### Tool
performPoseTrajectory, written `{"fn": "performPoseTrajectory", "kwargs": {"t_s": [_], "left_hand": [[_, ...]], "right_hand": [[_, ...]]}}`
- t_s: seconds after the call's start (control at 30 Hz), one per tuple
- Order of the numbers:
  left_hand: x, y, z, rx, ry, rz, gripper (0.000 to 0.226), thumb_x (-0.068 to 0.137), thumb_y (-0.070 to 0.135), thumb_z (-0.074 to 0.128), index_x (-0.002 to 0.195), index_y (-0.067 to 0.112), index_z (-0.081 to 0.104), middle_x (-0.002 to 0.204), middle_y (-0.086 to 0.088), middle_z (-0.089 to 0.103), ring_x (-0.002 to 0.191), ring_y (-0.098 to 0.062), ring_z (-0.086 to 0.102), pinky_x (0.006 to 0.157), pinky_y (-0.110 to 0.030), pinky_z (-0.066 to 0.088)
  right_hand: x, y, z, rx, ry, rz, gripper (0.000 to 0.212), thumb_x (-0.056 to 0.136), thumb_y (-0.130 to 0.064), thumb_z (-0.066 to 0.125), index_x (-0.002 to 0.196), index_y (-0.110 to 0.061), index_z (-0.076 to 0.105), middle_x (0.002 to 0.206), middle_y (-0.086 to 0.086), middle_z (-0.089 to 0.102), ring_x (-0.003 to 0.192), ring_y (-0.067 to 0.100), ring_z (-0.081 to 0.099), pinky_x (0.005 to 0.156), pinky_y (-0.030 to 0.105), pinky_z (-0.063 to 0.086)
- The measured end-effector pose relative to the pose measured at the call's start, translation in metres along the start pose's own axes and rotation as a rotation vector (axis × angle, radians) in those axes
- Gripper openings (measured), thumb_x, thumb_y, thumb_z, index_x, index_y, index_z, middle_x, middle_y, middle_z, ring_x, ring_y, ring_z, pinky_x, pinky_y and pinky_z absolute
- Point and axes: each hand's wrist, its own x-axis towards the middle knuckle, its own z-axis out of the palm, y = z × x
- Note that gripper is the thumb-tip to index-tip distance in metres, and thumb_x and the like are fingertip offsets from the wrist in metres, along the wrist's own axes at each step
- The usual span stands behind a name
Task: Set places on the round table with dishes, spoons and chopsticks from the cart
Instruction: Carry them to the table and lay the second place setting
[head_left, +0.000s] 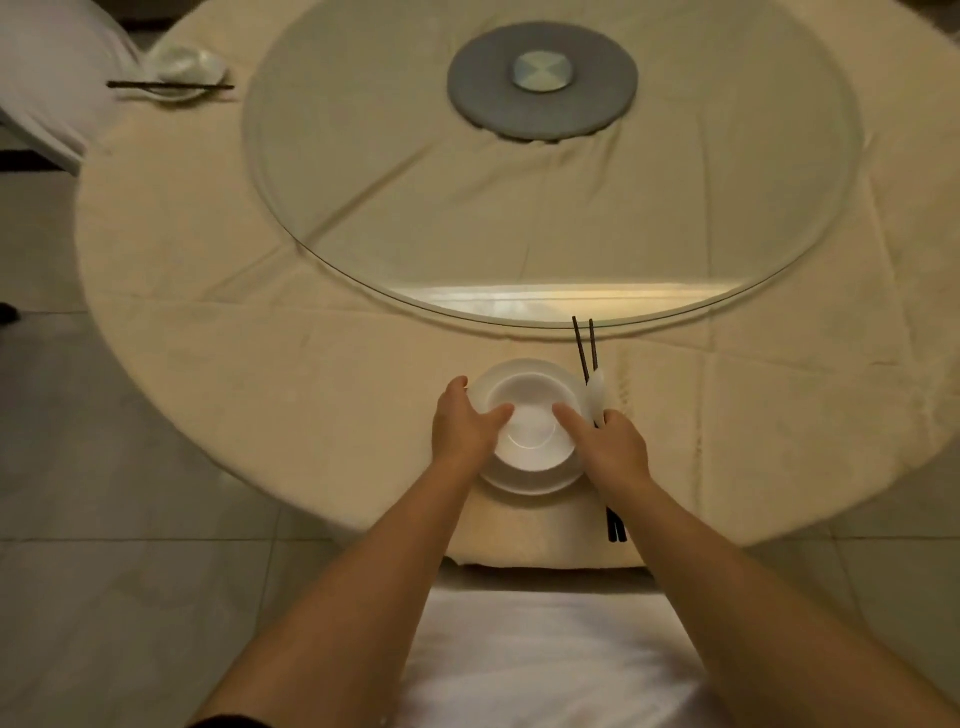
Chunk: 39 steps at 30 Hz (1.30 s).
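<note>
The white bowl (532, 423) serves as the landmark: it sits on a white plate (530, 480) at the near edge of the round table (260, 389), which is covered by a cream cloth.

The left hand (465, 423) grips the bowl's left side, thumb hooked over the rim into the bowl and fingers curled around the outside, reaching the plate's edge. The right hand (605, 441) is at the bowl's right side; its thumb rests inside the rim, while its other fingers are closed on a pair of dark chopsticks (587, 348) and a white spoon (596, 397).

The chopsticks run just right of the bowl, their thin tips pointing away from the person toward the glass turntable (363, 208), their thick ends sticking out behind the hand near the table's edge. The spoon lies along them, touching or nearly touching the plate's right rim.

Beyond the bowl, the turntable covers the middle of the table, with a grey round base (478, 88) under its centre. Far to the bowl's upper left, another place setting (182, 73) with dishes and chopsticks lies in front of a white-covered chair (57, 88). A second white-covered chair (545, 649) stands just nearer than the bowl, between the person's forearms.
</note>
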Motion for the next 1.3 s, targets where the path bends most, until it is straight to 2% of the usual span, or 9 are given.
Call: {"fn": "performPoseTrajectory", "kwargs": {"t_s": [0.17,0.33,0.43,0.57,0.8,0.93,1.03,1.17,1.3], "left_hand": [[-0.007,0.007,-0.004,0.069,0.005,-0.055,0.081,0.08,0.049,0.069,0.147,0.019,0.033,0.143,-0.004,0.045,0.137,-0.029,0.027,0.104,-0.044,0.04],[-0.024,0.019,-0.025,-0.017,0.134,0.099,0.062,0.088,0.052,0.057,0.139,0.019,0.045,0.139,-0.002,0.049,0.134,-0.024,0.034,0.101,-0.04,0.04],[-0.043,0.034,-0.039,-0.333,-0.067,0.138,0.04,0.093,0.048,0.052,0.127,0.027,0.058,0.124,0.008,0.061,0.108,-0.01,0.058,0.082,-0.025,0.047],[-0.069,0.042,-0.055,-0.583,-0.494,0.082,0.023,0.097,0.038,0.052,0.105,0.03,0.073,0.104,0.008,0.072,0.077,-0.009,0.064,0.063,-0.023,0.048],[-0.084,0.02,-0.071,-0.737,-0.568,0.001,0.022,0.097,0.019,0.055,0.107,0.004,0.067,0.094,-0.012,0.071,0.081,-0.02,0.068,0.071,-0.027,0.057],[-0.087,0.015,-0.07,-0.747,-0.428,-0.032,0.021,0.096,0.019,0.057,0.102,0.001,0.065,0.087,-0.009,0.068,0.079,-0.02,0.068,0.073,-0.028,0.059],[-0.085,0.01,-0.07,-0.785,-0.304,-0.088,0.017,0.097,0.017,0.056,0.098,0.003,0.066,0.086,-0.007,0.066,0.08,-0.019,0.066,0.076,-0.03,0.059],[-0.086,0.0,-0.076,-0.833,-0.259,-0.139,0.016,0.097,0.015,0.056,0.092,0.003,0.065,0.081,-0.006,0.066,0.074,-0.017,0.065,0.072,-0.03,0.059],[-0.089,-0.008,-0.078,-0.872,-0.257,-0.15,0.016,0.097,0.015,0.056,0.091,0.003,0.065,0.08,-0.005,0.066,0.072,-0.016,0.065,0.068,-0.028,0.06]], "right_hand": [[-0.006,-0.01,-0.009,-0.016,0.09,0.019,0.071,0.077,-0.065,0.06,0.126,-0.014,0.052,0.111,0.003,0.06,0.097,0.024,0.059,0.074,0.036,0.047],[-0.029,-0.037,-0.033,0.099,0.027,-0.034,0.025,0.085,-0.037,0.055,0.093,-0.014,0.061,0.087,0.006,0.062,0.066,0.018,0.052,0.057,0.032,0.04],[-0.062,-0.05,-0.045,0.228,-0.269,-0.017,0.025,0.085,-0.034,0.058,0.095,-0.013,0.067,0.075,0.003,0.062,0.054,0.013,0.047,0.05,0.028,0.039],[-0.098,-0.047,-0.039,0.288,-0.555,0.036,0.022,0.088,-0.026,0.058,0.098,-0.013,0.071,0.062,0.0,0.057,0.046,0.009,0.041,0.043,0.022,0.035],[-0.122,-0.052,-0.027,0.064,-0.657,-0.009,0.025,0.093,-0.033,0.056,0.095,-0.01,0.065,0.066,0.0,0.06,0.05,0.01,0.048,0.05,0.024,0.042],[-0.127,-0.055,-0.026,0.057,-0.587,-0.072,0.027,0.098,-0.036,0.051,0.1,-0.014,0.066,0.08,0.004,0.07,0.07,0.018,0.068,0.061,0.025,0.054],[-0.116,-0.055,-0.03,0.086,-0.386,-0.085,0.021,0.099,-0.034,0.048,0.102,-0.022,0.064,0.082,0.006,0.069,0.074,0.021,0.07,0.064,0.03,0.055],[-0.078,-0.039,-0.038,-0.595,-0.038,-0.36,0.015,0.095,-0.035,0.054,0.098,-0.022,0.062,0.081,-0.005,0.062,0.067,0.015,0.057,0.051,0.025,0.038],[-0.05,-0.032,-0.035,-0.824,-0.024,-0.439,0.037,0.089,-0.038,0.06,0.121,-0.02,0.061,0.096,-0.003,0.052,0.072,0.011,0.052,0.054,0.024,0.036]]}}
